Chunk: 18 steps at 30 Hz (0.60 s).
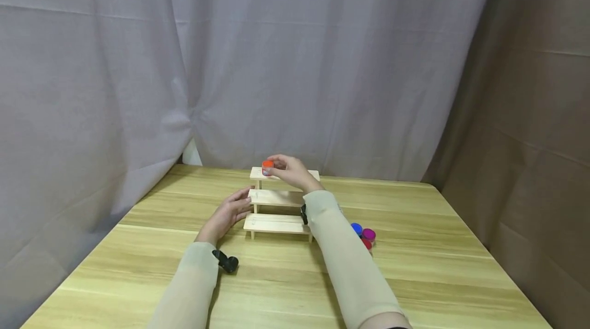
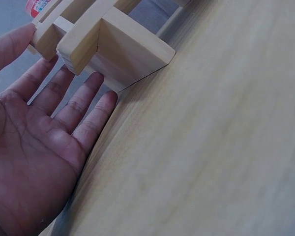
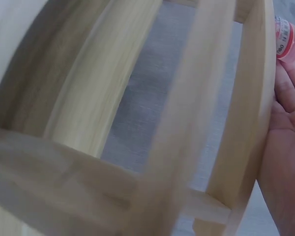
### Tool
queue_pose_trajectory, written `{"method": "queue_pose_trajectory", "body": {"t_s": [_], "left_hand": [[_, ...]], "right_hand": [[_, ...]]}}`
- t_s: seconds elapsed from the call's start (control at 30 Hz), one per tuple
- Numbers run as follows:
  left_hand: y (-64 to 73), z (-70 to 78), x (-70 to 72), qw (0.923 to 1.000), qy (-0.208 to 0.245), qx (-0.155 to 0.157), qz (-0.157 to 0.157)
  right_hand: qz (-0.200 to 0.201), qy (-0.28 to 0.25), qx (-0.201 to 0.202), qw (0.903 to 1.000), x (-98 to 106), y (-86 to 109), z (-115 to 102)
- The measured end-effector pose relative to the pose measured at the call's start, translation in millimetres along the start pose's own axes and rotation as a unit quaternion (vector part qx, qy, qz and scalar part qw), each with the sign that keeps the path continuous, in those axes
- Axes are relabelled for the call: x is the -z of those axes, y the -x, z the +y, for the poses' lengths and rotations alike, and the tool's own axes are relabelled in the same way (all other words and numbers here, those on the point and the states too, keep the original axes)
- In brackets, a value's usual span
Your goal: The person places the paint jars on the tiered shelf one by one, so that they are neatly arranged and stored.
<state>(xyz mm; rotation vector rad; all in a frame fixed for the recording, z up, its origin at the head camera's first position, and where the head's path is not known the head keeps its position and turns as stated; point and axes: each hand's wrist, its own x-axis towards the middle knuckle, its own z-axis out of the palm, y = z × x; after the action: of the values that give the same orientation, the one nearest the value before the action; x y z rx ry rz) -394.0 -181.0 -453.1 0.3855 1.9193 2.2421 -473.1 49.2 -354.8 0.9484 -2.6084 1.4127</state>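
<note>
A pale wooden three-step stand (image 1: 275,224) is on the table. My right hand (image 1: 295,174) pinches a small jar (image 1: 267,167) with an orange-red lid at the left end of the top step. In the right wrist view the jar (image 3: 285,43) shows a printed label; part of it is cut off by the frame edge. My left hand (image 1: 227,216) is at the stand's left side. In the left wrist view that hand (image 2: 34,142) has its palm up and its fingers extended, with the thumb and fingertips at the stand's wooden end.
Right of the stand, partly behind the right sleeve, small jars with blue (image 1: 356,229), purple (image 1: 369,235) and red (image 1: 366,243) lids are grouped on the wood-grain table (image 1: 438,267). Grey curtains (image 1: 322,73) hang behind the table.
</note>
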Motion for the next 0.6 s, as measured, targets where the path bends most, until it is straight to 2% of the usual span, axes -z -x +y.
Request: {"method": "queue_pose_trajectory", "body": {"t_s": [0.37,0.6], "left_hand": [[3.2,7.6,0.2,0.9999,0.006,-0.009,0.001],[3.9,3.2,0.8,0.9999,0.006,-0.012,-0.003]], "right_hand": [[-0.077,0.049,0.003,0.9958,21.5,10.8,-10.7],[-0.090,0.078,0.014,0.9928,35.7,25.2,0.6]]}}
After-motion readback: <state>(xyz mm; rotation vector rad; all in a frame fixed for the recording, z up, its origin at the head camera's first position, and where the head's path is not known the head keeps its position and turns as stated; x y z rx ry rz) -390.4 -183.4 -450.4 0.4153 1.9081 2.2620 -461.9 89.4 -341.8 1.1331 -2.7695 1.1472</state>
